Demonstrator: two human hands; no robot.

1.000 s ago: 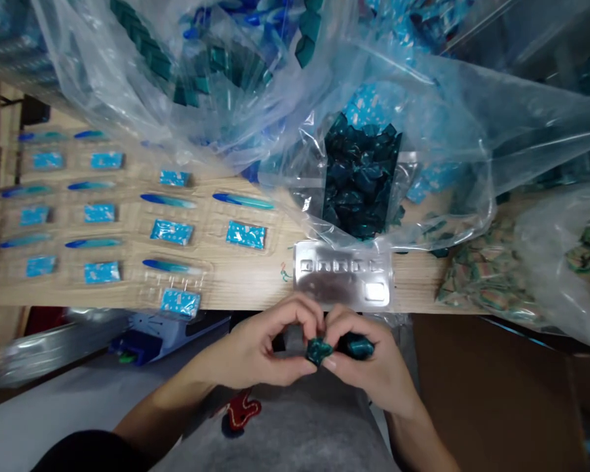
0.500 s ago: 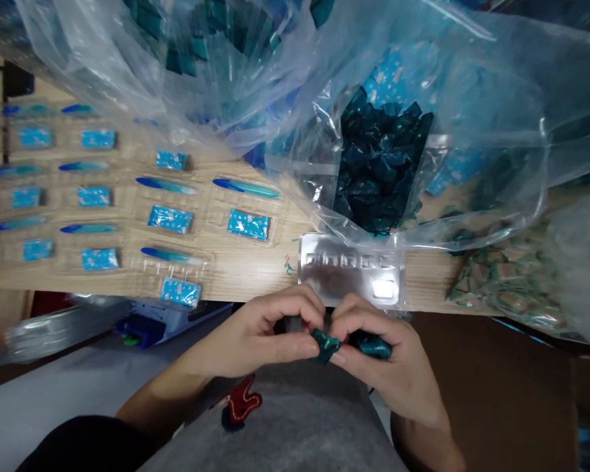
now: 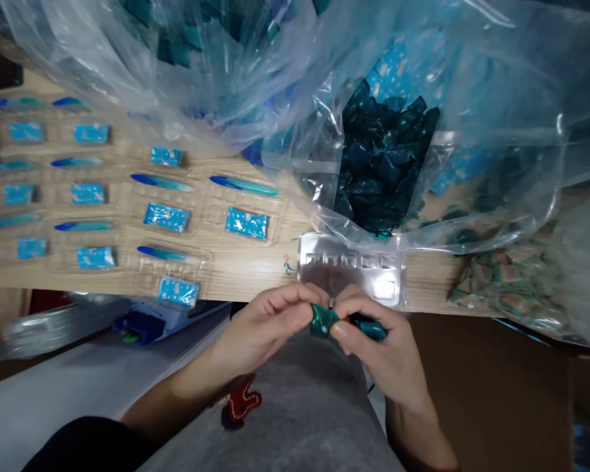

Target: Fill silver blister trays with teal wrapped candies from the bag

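"Where are the things held?"

"A teal foil-wrapped piece (image 3: 323,320) and a darker foil-wrapped piece (image 3: 371,328) are held just below the embossed metal plate (image 3: 349,269)."

"And the grip?"

"Both hands are closed: the teal piece is pinched between the left hand (image 3: 263,324) and the right hand (image 3: 383,347), and the darker piece is pressed inside the right."

"What has changed?"

"The hands have been raised nearer the plate; both pieces are kept in hand."

"Counted?"

"Two pieces are held; ten blue packets (image 3: 166,217) and nine blue-tipped sticks (image 3: 161,182) are laid left of the plate."
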